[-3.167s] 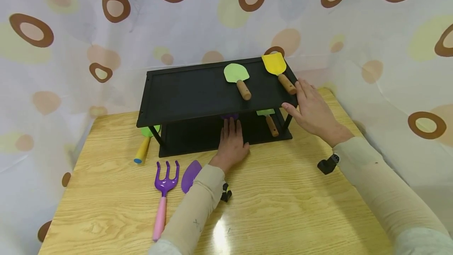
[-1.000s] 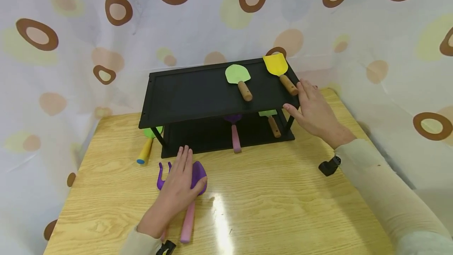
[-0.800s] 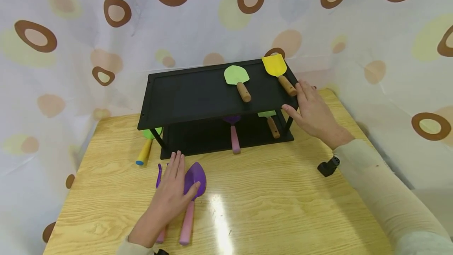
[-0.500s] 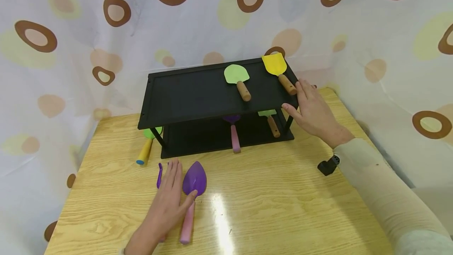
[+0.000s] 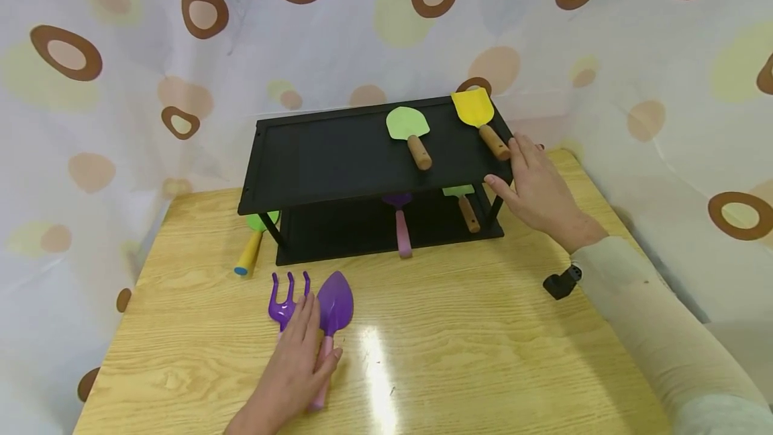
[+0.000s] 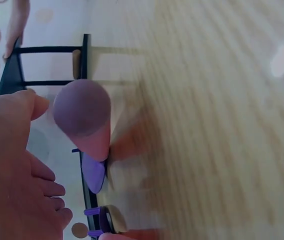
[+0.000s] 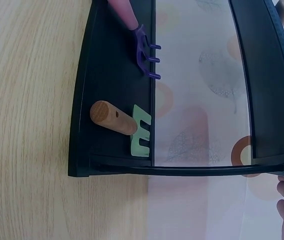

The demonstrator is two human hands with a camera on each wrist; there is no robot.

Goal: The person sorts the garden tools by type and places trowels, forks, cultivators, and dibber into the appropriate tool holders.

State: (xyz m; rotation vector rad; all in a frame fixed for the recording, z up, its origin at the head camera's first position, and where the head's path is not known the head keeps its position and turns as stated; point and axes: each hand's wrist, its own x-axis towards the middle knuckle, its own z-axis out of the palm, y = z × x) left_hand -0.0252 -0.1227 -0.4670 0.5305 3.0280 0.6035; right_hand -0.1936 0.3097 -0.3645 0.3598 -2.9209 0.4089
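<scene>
My left hand (image 5: 296, 361) hovers, fingers straight, over a purple hand trowel (image 5: 336, 301) and a purple three-tined hand fork (image 5: 284, 309). It covers parts of both pink handles. In the left wrist view, the trowel's pink handle (image 6: 84, 112) stands apart from the fingers. My right hand (image 5: 540, 186) rests flat against the right end of a black two-tier rack (image 5: 326, 160). On the upper shelf, beside that hand, lies a yellow shovel (image 5: 473, 107) with a wooden handle. Left of it is a light green shovel (image 5: 406, 123).
The lower shelf holds a small purple fork (image 7: 141, 50) with a pink handle and a green rake (image 7: 139, 135) with a wooden handle. Left of the rack, a green tool with a yellow handle (image 5: 249, 254) lies partly hidden behind a post. A patterned curtain (image 5: 338, 39) hangs behind.
My left hand has left the small purple fork on the lower shelf, uncovering its pink handle. It swung left and drew back over the front tools. The right hand stays put.
</scene>
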